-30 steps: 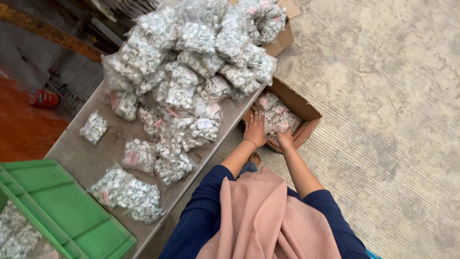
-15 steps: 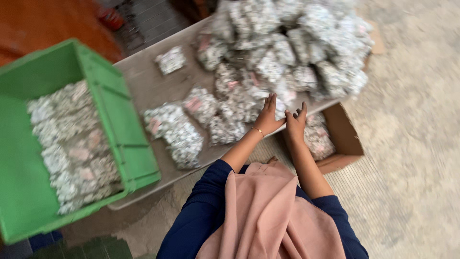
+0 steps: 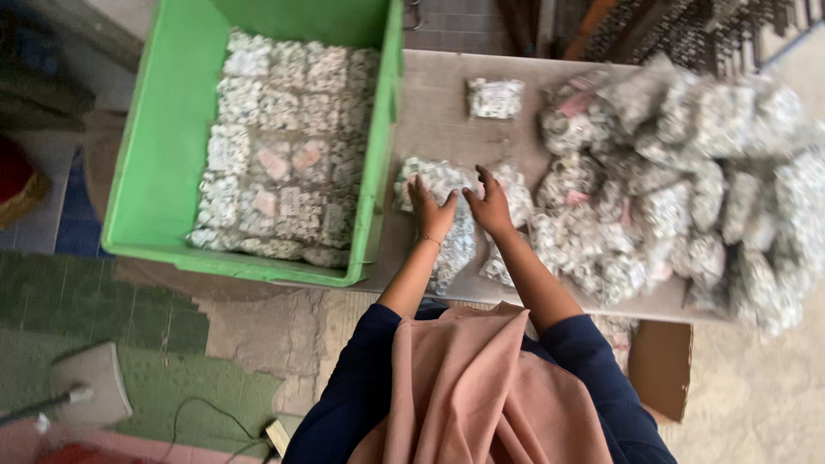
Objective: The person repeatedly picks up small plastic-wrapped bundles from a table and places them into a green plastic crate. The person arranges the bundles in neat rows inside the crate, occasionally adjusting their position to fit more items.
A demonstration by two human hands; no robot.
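On the desk (image 3: 447,112), just right of the green crate (image 3: 163,172) already lined with packets, lies a small cluster of clear bags (image 3: 455,249). Left hand (image 3: 432,210) and right hand (image 3: 490,202) rest flat on that cluster, fingers spread, side by side and almost touching; neither pinches a bag. Gathering the cluster well probably calls for cupping both palms under it together. Farther right of the crate lies a large heap of bags (image 3: 687,180).

Soft, even daylight with faint shadows; the right edge is washed-out and slightly motion-blurred.
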